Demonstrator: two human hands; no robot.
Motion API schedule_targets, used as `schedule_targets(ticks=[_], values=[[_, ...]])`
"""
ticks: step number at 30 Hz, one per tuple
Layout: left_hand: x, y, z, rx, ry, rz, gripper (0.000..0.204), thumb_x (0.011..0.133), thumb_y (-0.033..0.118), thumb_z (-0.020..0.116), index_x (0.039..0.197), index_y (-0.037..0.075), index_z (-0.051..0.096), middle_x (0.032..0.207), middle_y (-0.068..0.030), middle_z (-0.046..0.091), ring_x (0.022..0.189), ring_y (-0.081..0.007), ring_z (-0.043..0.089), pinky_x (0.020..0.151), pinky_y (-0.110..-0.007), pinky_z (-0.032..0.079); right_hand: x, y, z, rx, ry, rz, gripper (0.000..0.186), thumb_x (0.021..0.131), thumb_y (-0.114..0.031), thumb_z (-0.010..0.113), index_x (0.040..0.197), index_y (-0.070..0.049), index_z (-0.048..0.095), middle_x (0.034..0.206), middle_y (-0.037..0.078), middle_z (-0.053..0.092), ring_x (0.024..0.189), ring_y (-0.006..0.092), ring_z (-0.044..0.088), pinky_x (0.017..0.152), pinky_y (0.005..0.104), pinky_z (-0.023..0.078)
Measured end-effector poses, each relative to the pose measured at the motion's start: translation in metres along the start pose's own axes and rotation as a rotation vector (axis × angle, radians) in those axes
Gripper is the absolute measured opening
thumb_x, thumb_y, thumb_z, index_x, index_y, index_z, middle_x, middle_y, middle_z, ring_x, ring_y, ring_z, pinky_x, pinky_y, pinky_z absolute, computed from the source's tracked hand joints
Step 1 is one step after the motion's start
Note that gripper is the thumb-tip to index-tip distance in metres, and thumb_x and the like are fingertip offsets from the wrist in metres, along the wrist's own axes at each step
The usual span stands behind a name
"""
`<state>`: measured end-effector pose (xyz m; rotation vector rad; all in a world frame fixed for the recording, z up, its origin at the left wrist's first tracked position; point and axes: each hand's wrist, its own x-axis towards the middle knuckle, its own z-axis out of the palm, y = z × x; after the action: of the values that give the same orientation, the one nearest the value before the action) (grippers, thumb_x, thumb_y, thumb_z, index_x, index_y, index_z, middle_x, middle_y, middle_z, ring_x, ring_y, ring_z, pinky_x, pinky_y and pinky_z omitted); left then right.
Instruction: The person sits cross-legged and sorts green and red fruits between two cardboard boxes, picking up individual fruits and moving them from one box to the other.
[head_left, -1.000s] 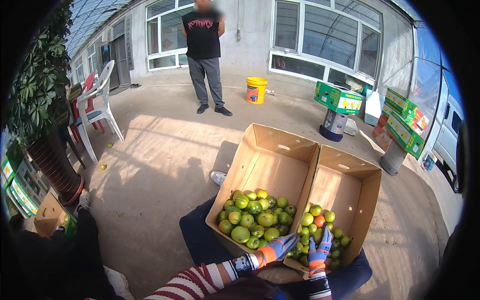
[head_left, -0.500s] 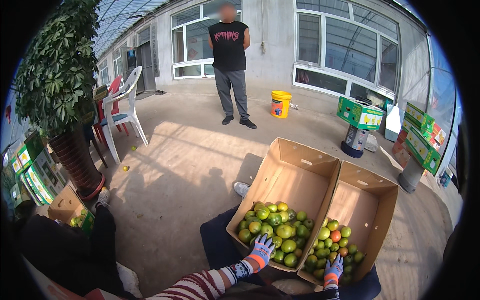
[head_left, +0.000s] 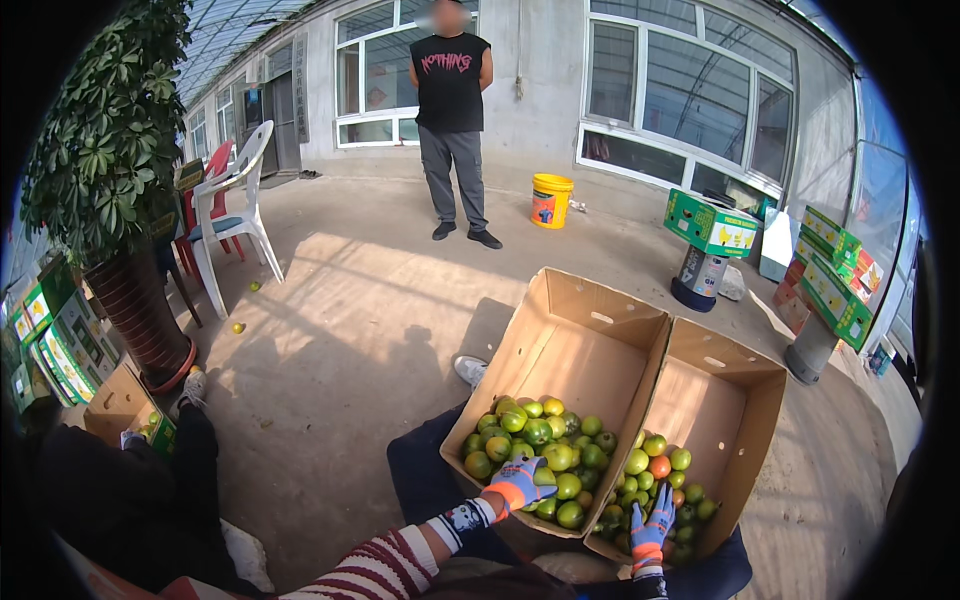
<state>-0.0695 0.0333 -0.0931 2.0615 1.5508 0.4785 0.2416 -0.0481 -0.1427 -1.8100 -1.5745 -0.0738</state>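
Two open cardboard boxes stand side by side, tilted toward me; green tomatoes lie in the near end of each. My left hand point(head_left: 518, 483), in a blue and orange work glove, reaches into the left box point(head_left: 590, 340). Its fingers close around a green tomato point(head_left: 545, 476) on top of the tomato heap point(head_left: 560, 430). In the right box point(head_left: 725, 400), my gloved right hand point(head_left: 652, 522) lies over the tomatoes with its fingers stretched apart, nothing visibly held. One reddish tomato point(head_left: 660, 466) shows just beyond its fingertips.
A person point(head_left: 450, 110) stands ahead near the wall. At the lower left, another person's gloved hand point(head_left: 130, 438) is at a smaller tomato box point(head_left: 112, 408). A yellow bucket point(head_left: 551, 201), a white chair point(head_left: 245, 215), a potted plant point(head_left: 135, 310) and green cartons point(head_left: 710, 222) stand around.
My left hand has shifted from lying spread on the tomatoes to closing around one. My right hand's fingers have stretched out farther. At lower left, the other person's gloved hand has come into sight.
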Motion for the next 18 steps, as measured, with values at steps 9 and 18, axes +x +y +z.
schedule_targets(ticks=[9,18], values=[[0.033,0.066,0.096,-0.545,0.068,0.813,0.045,0.093,0.013,0.048,0.137,0.001,0.047,0.139,-0.0157,0.046,0.126,-0.0289,0.044,0.106,-0.04,0.039,0.012,-0.104,-0.041,0.526,-0.063,-0.34,0.09,0.066,-0.029,0.082,0.141,-0.001,0.041,0.141,0.019,0.046,0.128,0.0376,0.044,0.108,0.0434,0.036],[0.015,0.063,0.001,0.423,0.251,0.233,0.087,0.078,0.06,0.062,0.147,0.014,0.036,0.148,-0.0215,0.034,0.135,-0.0412,0.03,0.111,-0.057,0.02,0.017,-0.014,-0.006,0.232,0.332,0.225,0.068,0.085,-0.011,0.068,0.145,-0.004,0.037,0.143,0.024,0.039,0.129,0.0396,0.042,0.108,0.0434,0.034]])
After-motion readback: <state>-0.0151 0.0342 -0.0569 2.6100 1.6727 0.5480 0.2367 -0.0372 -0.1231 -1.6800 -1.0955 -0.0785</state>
